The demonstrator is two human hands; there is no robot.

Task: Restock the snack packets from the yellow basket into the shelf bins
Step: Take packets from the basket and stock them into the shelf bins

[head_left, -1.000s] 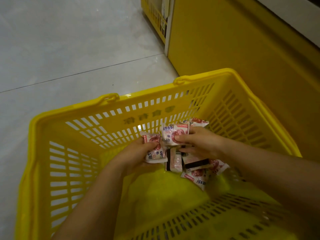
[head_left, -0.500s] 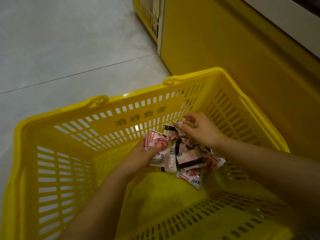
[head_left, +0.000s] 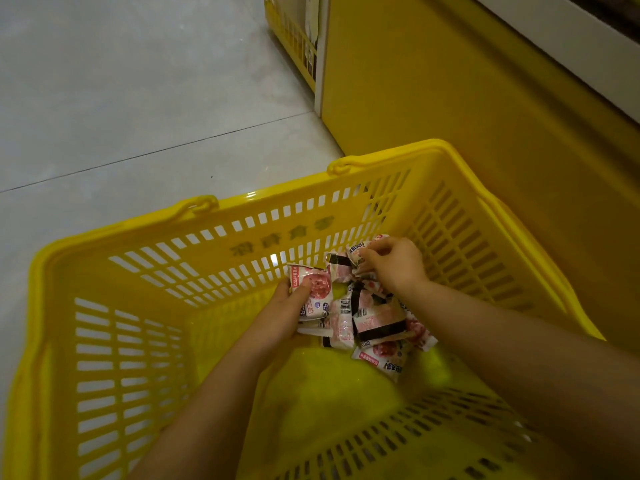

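The yellow basket [head_left: 207, 244] stands on the floor below me, and both my arms reach into it. Several pink-and-white snack packets [head_left: 377, 323] lie in a heap at its far right corner. My left hand [head_left: 284, 306] holds a small stack of packets [head_left: 313, 294], thumb pressed on the top one's face. My right hand [head_left: 394, 261] pinches another packet [head_left: 356, 254] at the back of the heap, close to the basket's far wall.
A yellow shelf base [head_left: 467, 109] rises directly behind and to the right of the basket. Another yellow rack [head_left: 294, 36] stands further back at the top. Grey floor tiles [head_left: 121, 98] spread to the left.
My right hand moved from the middle of the heap to its back corner and pinched a packet there. My left hand kept its stack and shifted slightly toward the basket wall.
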